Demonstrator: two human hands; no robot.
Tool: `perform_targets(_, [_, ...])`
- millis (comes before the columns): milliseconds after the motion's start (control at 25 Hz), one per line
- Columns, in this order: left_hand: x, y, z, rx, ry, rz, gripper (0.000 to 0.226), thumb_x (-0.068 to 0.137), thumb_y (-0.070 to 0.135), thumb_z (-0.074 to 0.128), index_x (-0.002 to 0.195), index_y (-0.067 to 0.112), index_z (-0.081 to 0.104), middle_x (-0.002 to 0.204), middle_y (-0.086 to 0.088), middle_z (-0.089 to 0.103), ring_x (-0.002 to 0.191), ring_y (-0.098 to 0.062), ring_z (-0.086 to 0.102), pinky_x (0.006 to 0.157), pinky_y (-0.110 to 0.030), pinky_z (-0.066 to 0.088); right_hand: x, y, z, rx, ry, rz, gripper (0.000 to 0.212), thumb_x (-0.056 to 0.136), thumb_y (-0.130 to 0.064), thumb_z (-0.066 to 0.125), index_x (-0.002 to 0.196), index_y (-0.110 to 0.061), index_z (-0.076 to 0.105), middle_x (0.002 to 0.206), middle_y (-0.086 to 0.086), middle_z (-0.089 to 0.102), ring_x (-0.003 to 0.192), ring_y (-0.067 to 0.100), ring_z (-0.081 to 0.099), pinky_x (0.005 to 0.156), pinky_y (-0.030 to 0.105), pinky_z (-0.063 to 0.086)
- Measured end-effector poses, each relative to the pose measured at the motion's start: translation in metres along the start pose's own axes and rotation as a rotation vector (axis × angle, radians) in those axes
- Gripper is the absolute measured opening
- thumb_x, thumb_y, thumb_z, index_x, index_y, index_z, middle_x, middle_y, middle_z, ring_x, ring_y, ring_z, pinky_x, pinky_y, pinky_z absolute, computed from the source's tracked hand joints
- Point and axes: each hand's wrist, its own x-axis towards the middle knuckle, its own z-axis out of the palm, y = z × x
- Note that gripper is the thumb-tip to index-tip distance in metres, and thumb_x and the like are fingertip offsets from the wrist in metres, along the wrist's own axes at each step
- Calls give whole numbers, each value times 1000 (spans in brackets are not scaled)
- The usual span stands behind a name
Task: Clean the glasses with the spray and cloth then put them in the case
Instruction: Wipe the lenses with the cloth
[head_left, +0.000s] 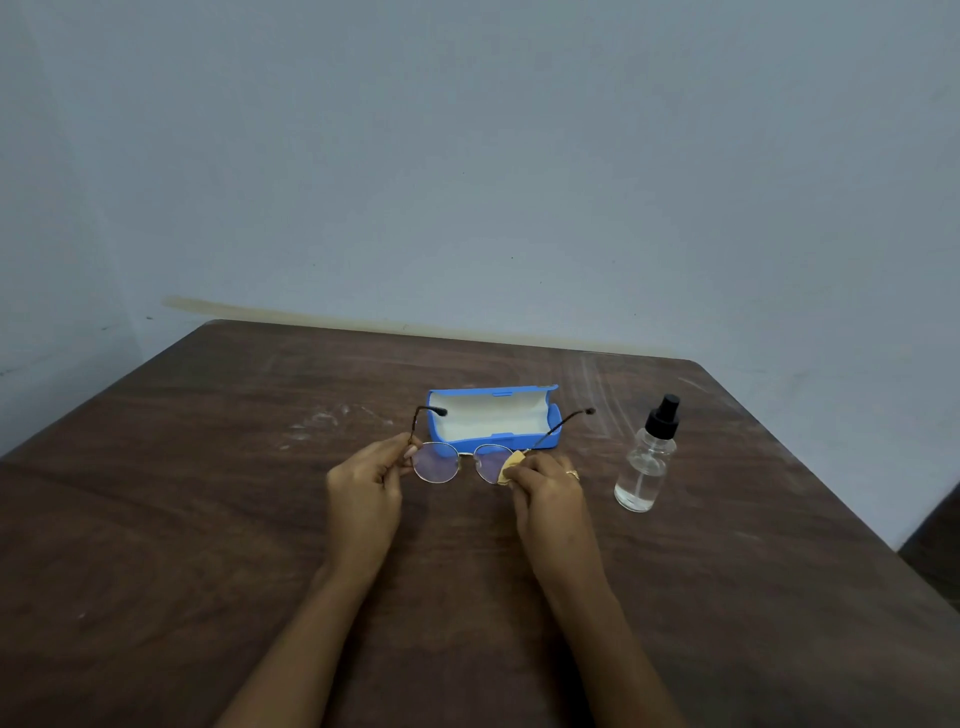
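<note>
**Cloth on the lens, frame held above the table**

Here are the glasses (460, 460): thin, pale-metal round rims, clear lenses with a faint violet sheen, and dark mottled temples ending in black tips. They sit between the two hands, above the dark wooden table (182, 493) and just in front of the case (493, 418). Their long axis runs left to right across the view, the temples are unfolded and reach away from the person toward the case and the wall, and the lenses face back toward the camera.

The left hand (363, 499) pinches the frame at its left end, by the hinge, fingers closed on it. The right hand (545, 491), a ring on one finger, grips a small yellow-tan cloth (511, 467) and presses it to the right lens.

The case is blue with a pale lining, lid up, lying lengthwise left to right. Off to the right, well apart from the hands, the spray bottle (647, 462) stands upright, clear with a black pump top, some liquid inside.
</note>
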Motion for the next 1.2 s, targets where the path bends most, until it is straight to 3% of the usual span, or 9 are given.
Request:
perform_targets(120, [-1,-1,1,-12,-35,26,40,64,-28,54,88,-1,71,85,-10,73,73,-14,68,73,-23,53,-1,-5,6,-36,25,31,27,90,-3,43,107,-7,64,111,6,60,107,20,46,79,25,38])
perform_targets(200, [-1,0,2,-6,-43,54,42,63,-27,51,89,-1,72,87,-10,73,77,-15,68,75,-27,53,-2,-9,9,-34,43,38,27,90,-5,44,110,-10,62,113,6,59,109,20,45,80,26,39])
perform_targets(480, [-2,4,0,3,-52,77,40,60,-24,49,88,-4,71,85,-15,73,79,-13,66,79,-7,45,0,-15,6,150,109,10,19,87,-3,55,101,-3,68,102,14,67,99,27,54,83,25,39])
perform_targets(560, [-3,7,1,0,-55,88,37,61,-22,49,86,-5,71,83,-15,73,77,-14,68,77,-8,47,-1,-17,4,220,126,-11,20,84,1,57,98,-4,69,100,12,70,96,26,57,83,19,37])
perform_targets(640, [-3,8,3,-7,-50,67,35,63,-25,54,86,-5,71,83,-17,73,74,-17,68,74,-17,51,-2,-19,2,269,163,-16,22,83,4,57,98,-5,70,99,10,71,95,23,59,83,15,37])
perform_targets(840, [-1,8,1,-44,3,17,28,69,-21,60,87,-3,72,79,-15,73,78,-2,60,70,3,44,-3,-22,-5,424,406,-67,24,80,5,60,99,-8,70,95,-3,68,90,5,57,80,5,41])
perform_targets(920, [0,7,0,-55,3,-43,21,75,-12,64,90,0,72,76,-14,73,69,-7,64,65,-4,49,-3,-23,-7,686,377,-11,23,82,3,61,98,-11,70,96,-6,70,92,6,62,81,11,47])
perform_targets(1040, [0,8,-1,19,36,-134,15,77,4,69,90,8,73,75,-10,75,62,-14,67,63,-30,55,-1,-25,-14,1380,229,292,19,74,-4,64,86,-14,74,88,-2,75,88,9,68,70,16,53])
perform_targets(1200, [5,14,-1,-166,27,-356,13,79,8,67,91,7,73,78,-12,75,65,-9,68,66,-24,55,4,-18,-22,1756,104,513,33,69,-13,61,100,-4,66,101,11,69,89,20,64,60,22,57])
